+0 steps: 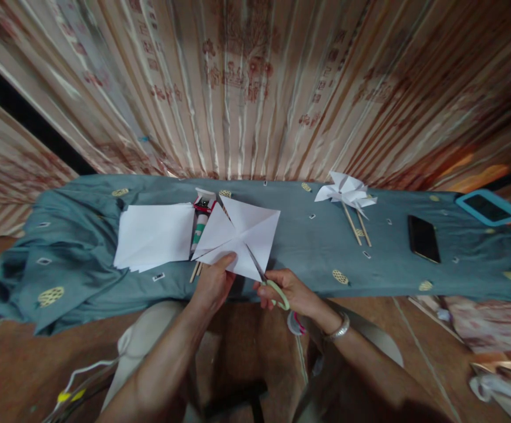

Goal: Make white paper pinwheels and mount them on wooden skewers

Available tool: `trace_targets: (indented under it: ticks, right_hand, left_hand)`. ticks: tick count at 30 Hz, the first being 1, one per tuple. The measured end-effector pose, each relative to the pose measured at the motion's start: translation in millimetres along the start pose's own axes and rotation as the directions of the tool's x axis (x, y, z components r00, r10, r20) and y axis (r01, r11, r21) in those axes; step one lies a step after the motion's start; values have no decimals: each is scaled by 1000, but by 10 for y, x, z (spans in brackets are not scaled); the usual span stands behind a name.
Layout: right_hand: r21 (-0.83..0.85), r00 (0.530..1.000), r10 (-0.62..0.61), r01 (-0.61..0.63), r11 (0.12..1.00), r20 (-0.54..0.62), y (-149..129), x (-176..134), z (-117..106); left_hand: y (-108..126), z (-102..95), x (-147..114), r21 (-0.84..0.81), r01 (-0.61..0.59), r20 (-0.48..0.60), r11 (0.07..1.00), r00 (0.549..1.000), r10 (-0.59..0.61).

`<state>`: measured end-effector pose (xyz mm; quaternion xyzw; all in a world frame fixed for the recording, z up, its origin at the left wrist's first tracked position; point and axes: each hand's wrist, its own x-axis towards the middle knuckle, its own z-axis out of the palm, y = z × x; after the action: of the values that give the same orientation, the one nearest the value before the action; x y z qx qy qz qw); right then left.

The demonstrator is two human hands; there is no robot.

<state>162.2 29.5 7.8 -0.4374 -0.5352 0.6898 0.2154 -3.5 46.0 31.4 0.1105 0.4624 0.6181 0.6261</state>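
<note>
Head view: nearest, the left forearm [162, 358] is brought in from 7 o'clock and the right forearm [365, 361] from 5 o'clock, a bracelet [343, 326] worn at its wrist. Scissors [262, 276] are gripped in the right hand [291, 288], its fingers wrapped about the green handles, the blades aimed towards 11 o'clock. The slit paper square [259, 226], over the cloth [303, 252], is pinched at its near edge by the left hand [214, 283], thumb on top; the fingers beneath are hidden. If the blades were driven past the centre, the sheet could be severed; if the tips were swung towards 8 o'clock, the thumb could be nicked. Beyond, stacked sheets [156, 235] are laid at 9 o'clock, paper pinwheels [348, 189] at 2 o'clock.
</note>
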Motion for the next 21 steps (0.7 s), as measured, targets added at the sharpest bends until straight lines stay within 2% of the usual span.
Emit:
trace_targets:
  ticks: [5, 21]
  right_hand:
    - [3, 1000, 2, -2, 1000, -8, 12, 3, 0]
    - [55, 998, 34, -30, 998, -58, 63, 53, 34]
  left_hand:
    - [17, 15, 4, -4, 19, -29, 1000, 999, -19]
    - [-14, -29, 9, -55, 3, 39, 998, 999, -1]
